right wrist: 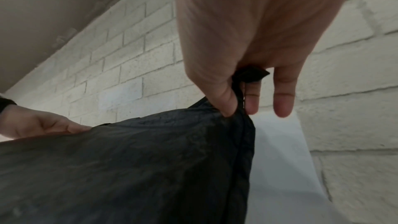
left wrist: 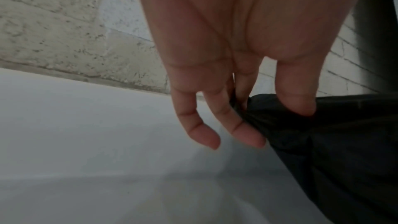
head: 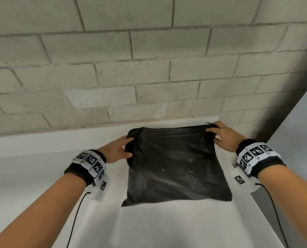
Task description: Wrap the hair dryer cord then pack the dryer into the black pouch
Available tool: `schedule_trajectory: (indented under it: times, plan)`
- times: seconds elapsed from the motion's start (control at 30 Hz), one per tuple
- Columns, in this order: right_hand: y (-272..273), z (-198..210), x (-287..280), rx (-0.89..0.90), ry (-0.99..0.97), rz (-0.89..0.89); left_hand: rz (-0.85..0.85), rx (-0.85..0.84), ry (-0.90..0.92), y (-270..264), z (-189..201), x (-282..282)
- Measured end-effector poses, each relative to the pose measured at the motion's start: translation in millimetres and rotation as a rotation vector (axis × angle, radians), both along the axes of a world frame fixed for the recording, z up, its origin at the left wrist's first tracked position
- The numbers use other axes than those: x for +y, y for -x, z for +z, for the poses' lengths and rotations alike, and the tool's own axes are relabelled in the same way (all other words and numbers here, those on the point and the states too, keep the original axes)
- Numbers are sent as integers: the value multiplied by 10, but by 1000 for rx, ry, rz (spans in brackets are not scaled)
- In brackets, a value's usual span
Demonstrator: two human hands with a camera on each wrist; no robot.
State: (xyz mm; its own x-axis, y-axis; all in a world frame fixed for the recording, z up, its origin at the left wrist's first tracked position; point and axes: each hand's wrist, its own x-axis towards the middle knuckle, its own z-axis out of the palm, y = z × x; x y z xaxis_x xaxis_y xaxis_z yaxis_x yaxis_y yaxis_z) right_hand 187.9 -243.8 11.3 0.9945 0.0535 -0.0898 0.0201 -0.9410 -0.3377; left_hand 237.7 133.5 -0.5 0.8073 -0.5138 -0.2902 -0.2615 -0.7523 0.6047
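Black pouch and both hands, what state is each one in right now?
black pouch: lying on the white table, bulging, far corners held; the dryer is not visible.
left hand: pinching the pouch's far left corner.
right hand: pinching the far right corner by the zipper end.

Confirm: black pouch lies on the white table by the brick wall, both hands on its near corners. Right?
Not quite. The left hand and right hand pinch the far corners of the black pouch, the edge toward the brick wall, not the near ones. The head view shows it. The pouch does lie on the white table.
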Motion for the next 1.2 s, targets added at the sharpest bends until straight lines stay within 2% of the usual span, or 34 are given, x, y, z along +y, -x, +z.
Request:
schedule_trajectory:
  times: [0.4,0.57,0.7,0.83,0.93,1.07,1.2]
  plan:
    - [-446,-425,-229,210,37,-64,-61,56,-190,-381,-228,-207]
    - [-443,-589,-217,366,168,-156,-107,71,-283,-430,-367,-220]
    - [-409,-603,-290,385,147,-152,-134,68,-316,-441,-455,-202]
    - [-325,-534,-314,376,107,-165,-45,68,-346,-392,-463,-214]
    - [-238,-495,-303,325,89,-169,1,19,-303,-318,-409,-204]
    - [-57,-343,-238,238,96,-192,41,6,-281,-178,-251,-122]
    - [165,-107,-19,212,93,-159,6,74,-268,-18,110,-121]
